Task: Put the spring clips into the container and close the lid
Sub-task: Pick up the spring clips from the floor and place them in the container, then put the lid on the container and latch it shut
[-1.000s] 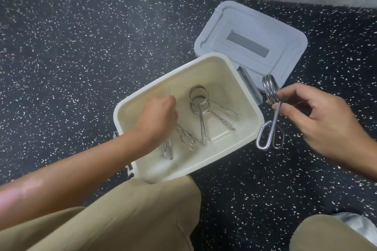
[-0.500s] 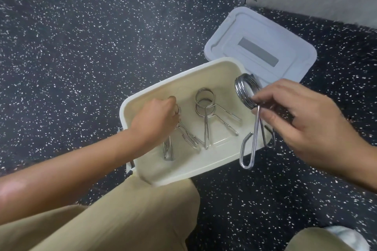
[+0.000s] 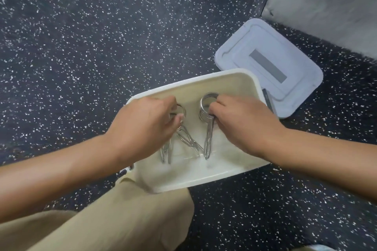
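Both hands pinch spring clips inside the container [image 3: 206, 177].
Left hand [image 3: 142, 126] and right hand [image 3: 242, 122] grip coils; lid [image 3: 271, 67] lies beside it on speckled dark floor [image 3: 81, 36].

Container [image 3: 240, 173]: sitting on the floor [image 3: 81, 47], just ahead of the person's knee [image 3: 126, 210].
Lid [image 3: 295, 63]: lying off, flat on the floor behind and to the right of the container, its near edge tucking behind the container's far right corner.
Clips [image 3: 189, 142]: lying inside the container, legs pointing toward the person.
Left hand [image 3: 142, 128]: reaching into the container's left half, over a clip's ring.
Right hand [image 3: 242, 124]: reaching into the right half, fingers pinching a clip [image 3: 208, 120] at its coil.
Wall [image 3: 326, 6]: standing at far right, behind the lid.
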`<state>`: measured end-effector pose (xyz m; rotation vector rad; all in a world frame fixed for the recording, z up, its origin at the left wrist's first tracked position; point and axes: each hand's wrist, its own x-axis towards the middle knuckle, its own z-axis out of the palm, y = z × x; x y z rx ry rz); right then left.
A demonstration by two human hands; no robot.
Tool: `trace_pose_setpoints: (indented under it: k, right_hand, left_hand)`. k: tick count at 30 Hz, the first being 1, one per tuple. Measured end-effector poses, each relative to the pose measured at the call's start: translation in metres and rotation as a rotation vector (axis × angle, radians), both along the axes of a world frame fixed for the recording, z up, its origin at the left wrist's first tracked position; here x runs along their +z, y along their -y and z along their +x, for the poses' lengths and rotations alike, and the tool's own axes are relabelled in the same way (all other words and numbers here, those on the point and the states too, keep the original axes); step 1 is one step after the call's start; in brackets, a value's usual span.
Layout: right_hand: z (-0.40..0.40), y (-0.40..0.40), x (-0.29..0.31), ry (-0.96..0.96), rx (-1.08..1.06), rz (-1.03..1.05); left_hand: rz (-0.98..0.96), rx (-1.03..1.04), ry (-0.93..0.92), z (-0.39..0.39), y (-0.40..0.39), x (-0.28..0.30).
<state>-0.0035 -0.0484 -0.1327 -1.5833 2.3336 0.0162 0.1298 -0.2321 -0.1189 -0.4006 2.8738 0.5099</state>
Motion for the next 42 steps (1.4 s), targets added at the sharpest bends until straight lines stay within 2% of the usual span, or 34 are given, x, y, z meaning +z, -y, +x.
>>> trace_pose_setpoints:
  k: [8, 15, 24, 29, 35, 38, 42]
  right_hand:
    - [0.003, 0.008, -0.044, -0.096, 0.003, 0.100]
    - [0.002, 0.002, -0.054, -0.164, -0.023, 0.097]
    - [0.006, 0.001, -0.039, -0.086, -0.057, 0.016]
    - [-0.004, -0.002, -0.024, 0.002, -0.089, -0.177]
    - [-0.048, 0.000, 0.009, 0.057, -0.316, -0.421]
    - [-0.087, -0.003, 0.001, 0.038, -0.509, -0.364]
    - [-0.133, -0.017, -0.035, 0.012, -0.648, -0.116]
  left_hand:
    - [0.018, -0.005, 0.038, 0.006, -0.001, 0.000]
    - [0.007, -0.005, 0.063, 0.006, -0.003, 0.001]
    - [-0.005, -0.022, 0.058, 0.000, -0.005, 0.003]
    - [0.010, -0.041, 0.029, -0.008, -0.011, 0.004]
    - [0.047, -0.036, 0.009, -0.013, -0.019, 0.005]
    - [0.059, -0.033, 0.001, -0.014, -0.019, 0.005]
    - [0.083, -0.037, 0.005, -0.015, -0.020, 0.007]
